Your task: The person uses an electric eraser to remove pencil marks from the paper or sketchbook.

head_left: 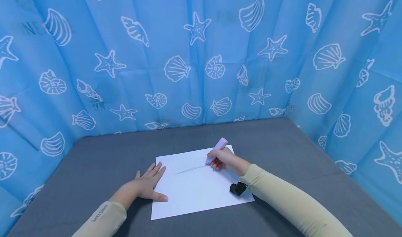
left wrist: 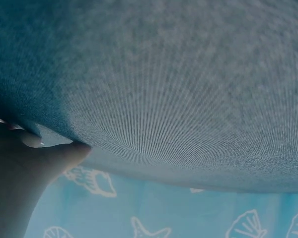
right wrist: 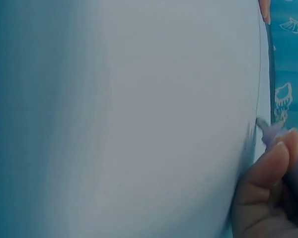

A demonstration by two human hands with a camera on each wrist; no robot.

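Observation:
A white sheet of paper lies on the grey table, with a thin grey line running across its upper part. My right hand grips a thick lavender marker, tilted, its tip at the right end of that line. In the right wrist view, thumb and finger pinch the marker near its tip, which meets the paper. Spread flat at the sheet's left edge, my left hand has its thumb on the paper. The left wrist view catches part of this hand against the grey cloth.
Grey cloth covers the table around the sheet. A blue curtain with white shells and starfish hangs behind and along the sides. Under the right wrist, a small black device sits over the paper's right part.

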